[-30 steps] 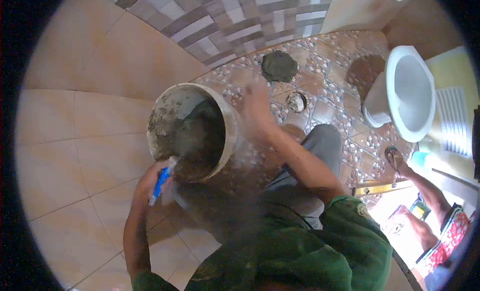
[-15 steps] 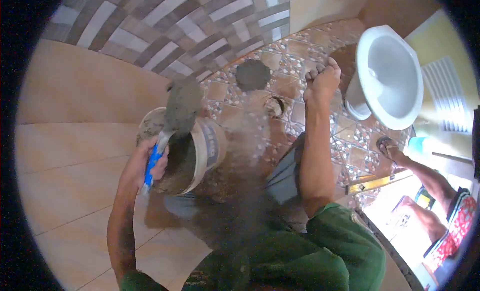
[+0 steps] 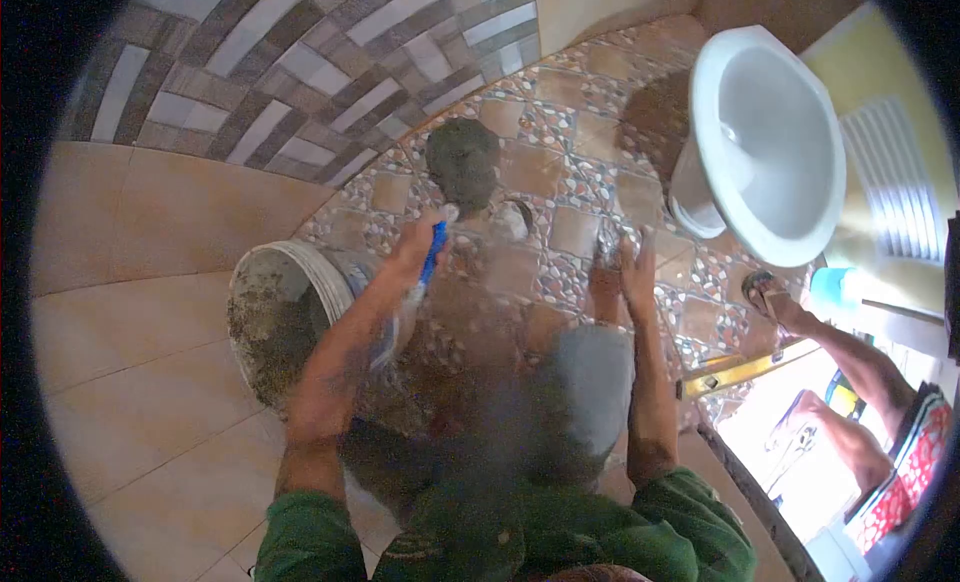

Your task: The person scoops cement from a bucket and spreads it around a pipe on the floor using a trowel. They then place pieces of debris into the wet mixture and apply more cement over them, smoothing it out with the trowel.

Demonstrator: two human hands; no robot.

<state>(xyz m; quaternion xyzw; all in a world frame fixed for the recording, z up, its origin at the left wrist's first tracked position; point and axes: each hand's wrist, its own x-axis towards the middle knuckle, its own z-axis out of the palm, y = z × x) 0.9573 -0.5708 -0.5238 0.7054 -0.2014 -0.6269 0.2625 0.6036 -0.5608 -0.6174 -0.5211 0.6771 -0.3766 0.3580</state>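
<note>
My left hand (image 3: 412, 250) grips the blue handle of a trowel (image 3: 435, 250), its fingers wrapped round it. The trowel's blade end meets a patch of wet grey mortar (image 3: 462, 160) on the floor, and the blade itself cannot be made out. A round hole (image 3: 515, 220) in the tiles lies just right of the mortar. My left forearm passes over a tilted bucket (image 3: 338, 282) with mortar caked inside. Beside my bent knee, my right hand (image 3: 637, 272) is held low over the patterned floor, fingers stretched out and holding nothing.
A white toilet bowl (image 3: 770, 147) stands at the right. A yellow spirit level (image 3: 740, 375) lies near the doorway edge, where another person's leg and sandalled foot (image 3: 775, 300) show. Tiled walls (image 3: 190, 202) close in the left and back.
My left hand has swung the loaded trowel from above the bucket to the floor mortar, whose patch now looks longer. My right hand has lowered toward my knee and its fingers have straightened.
</note>
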